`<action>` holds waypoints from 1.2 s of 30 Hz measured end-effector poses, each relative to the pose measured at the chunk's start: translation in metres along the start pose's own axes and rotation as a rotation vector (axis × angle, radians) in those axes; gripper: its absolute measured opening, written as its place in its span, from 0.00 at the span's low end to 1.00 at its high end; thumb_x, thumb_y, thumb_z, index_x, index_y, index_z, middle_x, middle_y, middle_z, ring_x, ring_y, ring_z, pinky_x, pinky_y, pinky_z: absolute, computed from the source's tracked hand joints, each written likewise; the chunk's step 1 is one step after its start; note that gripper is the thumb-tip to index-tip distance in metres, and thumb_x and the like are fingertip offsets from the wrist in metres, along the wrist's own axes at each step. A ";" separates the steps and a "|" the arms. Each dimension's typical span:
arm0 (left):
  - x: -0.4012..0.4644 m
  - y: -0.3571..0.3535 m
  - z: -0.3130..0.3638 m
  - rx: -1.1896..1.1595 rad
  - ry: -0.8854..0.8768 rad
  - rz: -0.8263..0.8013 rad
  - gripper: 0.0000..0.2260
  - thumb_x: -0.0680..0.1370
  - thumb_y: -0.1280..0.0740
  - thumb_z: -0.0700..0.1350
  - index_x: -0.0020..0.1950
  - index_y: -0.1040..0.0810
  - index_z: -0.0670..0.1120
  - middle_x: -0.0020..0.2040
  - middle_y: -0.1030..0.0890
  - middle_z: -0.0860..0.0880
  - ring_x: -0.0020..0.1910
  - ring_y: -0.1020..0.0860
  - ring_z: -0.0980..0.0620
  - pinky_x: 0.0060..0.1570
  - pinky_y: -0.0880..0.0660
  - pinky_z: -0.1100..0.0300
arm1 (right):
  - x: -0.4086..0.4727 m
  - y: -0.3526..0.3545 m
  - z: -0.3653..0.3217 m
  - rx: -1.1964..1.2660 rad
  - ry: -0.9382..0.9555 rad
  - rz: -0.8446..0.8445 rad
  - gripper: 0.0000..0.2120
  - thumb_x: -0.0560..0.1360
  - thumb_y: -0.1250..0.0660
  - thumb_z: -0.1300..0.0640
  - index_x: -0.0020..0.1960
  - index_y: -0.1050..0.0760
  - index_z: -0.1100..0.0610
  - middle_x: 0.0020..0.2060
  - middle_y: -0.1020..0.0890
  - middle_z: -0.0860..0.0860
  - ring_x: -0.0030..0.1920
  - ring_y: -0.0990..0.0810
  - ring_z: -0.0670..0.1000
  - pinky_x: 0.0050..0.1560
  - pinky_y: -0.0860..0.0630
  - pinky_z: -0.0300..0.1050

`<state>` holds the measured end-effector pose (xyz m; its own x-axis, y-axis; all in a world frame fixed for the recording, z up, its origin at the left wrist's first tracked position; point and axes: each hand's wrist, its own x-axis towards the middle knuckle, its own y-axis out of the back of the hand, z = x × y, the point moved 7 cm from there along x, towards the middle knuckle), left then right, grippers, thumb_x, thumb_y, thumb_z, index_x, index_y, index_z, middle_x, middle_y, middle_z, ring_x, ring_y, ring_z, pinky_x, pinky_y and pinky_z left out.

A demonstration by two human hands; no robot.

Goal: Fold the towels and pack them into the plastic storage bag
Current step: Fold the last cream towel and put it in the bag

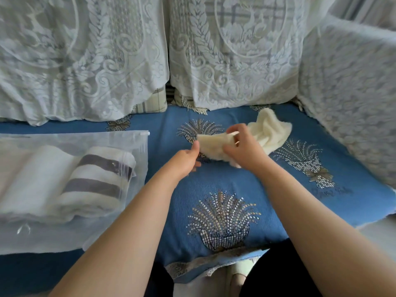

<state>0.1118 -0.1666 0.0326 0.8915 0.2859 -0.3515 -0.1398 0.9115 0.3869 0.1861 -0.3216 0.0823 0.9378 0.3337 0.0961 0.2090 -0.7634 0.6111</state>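
A small cream towel [267, 131] lies crumpled on the blue sofa seat cover [214, 174], right of centre. My right hand [242, 146] grips its middle, fingers curled round the cloth. My left hand [188, 159] pinches the towel's left corner. At the left lies a translucent plastic storage bag [42, 232] with its zip edge toward the sofa back. Inside it sit a rolled white towel [36, 176] and a white towel with grey stripes [100, 181].
Lace-covered back cushions [85, 61] stand behind the seat, and a lace-draped armrest [351, 93] closes the right side. The seat's front edge [214, 262] runs just before my dark-clothed legs.
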 end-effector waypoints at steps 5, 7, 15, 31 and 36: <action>0.000 -0.004 -0.016 -0.328 0.107 -0.085 0.23 0.76 0.40 0.65 0.59 0.23 0.49 0.53 0.20 0.47 0.51 0.21 0.49 0.52 0.24 0.53 | -0.045 -0.035 -0.024 0.162 0.067 -0.324 0.25 0.76 0.34 0.57 0.70 0.38 0.49 0.47 0.25 0.49 0.39 0.24 0.47 0.46 0.23 0.44; 0.006 0.010 -0.013 -0.361 0.001 0.051 0.15 0.76 0.35 0.58 0.54 0.20 0.50 0.53 0.19 0.46 0.50 0.21 0.48 0.53 0.23 0.52 | -0.052 -0.037 -0.019 0.349 -0.052 -0.370 0.21 0.78 0.36 0.57 0.67 0.39 0.52 0.48 0.24 0.51 0.41 0.22 0.50 0.41 0.20 0.47; -0.015 0.021 0.011 -0.764 -0.152 -0.004 0.12 0.82 0.43 0.49 0.51 0.21 0.48 0.41 0.16 0.51 0.39 0.18 0.54 0.32 0.23 0.61 | -0.050 -0.041 0.010 -0.047 -0.153 -0.343 0.40 0.68 0.25 0.47 0.71 0.41 0.56 0.58 0.28 0.50 0.55 0.29 0.49 0.55 0.32 0.40; -0.007 0.072 -0.023 -0.512 0.004 0.520 0.12 0.81 0.44 0.45 0.57 0.23 0.54 0.56 0.21 0.49 0.57 0.24 0.45 0.62 0.28 0.46 | -0.031 0.016 0.003 1.102 -0.200 -0.157 0.17 0.77 0.37 0.51 0.61 0.26 0.61 0.51 0.19 0.60 0.51 0.20 0.57 0.53 0.23 0.56; -0.009 0.079 -0.028 -0.362 0.049 0.587 0.17 0.79 0.47 0.37 0.65 0.29 0.47 0.58 0.25 0.47 0.52 0.28 0.47 0.50 0.31 0.56 | -0.024 0.043 -0.001 1.291 -0.072 -0.136 0.22 0.74 0.37 0.58 0.68 0.30 0.54 0.59 0.22 0.58 0.56 0.22 0.56 0.58 0.24 0.53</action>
<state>0.0802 -0.0888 0.0422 0.6049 0.7677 -0.2117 -0.7361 0.6404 0.2191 0.1728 -0.3619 0.1070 0.8925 0.4502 0.0271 0.3796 -0.7174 -0.5842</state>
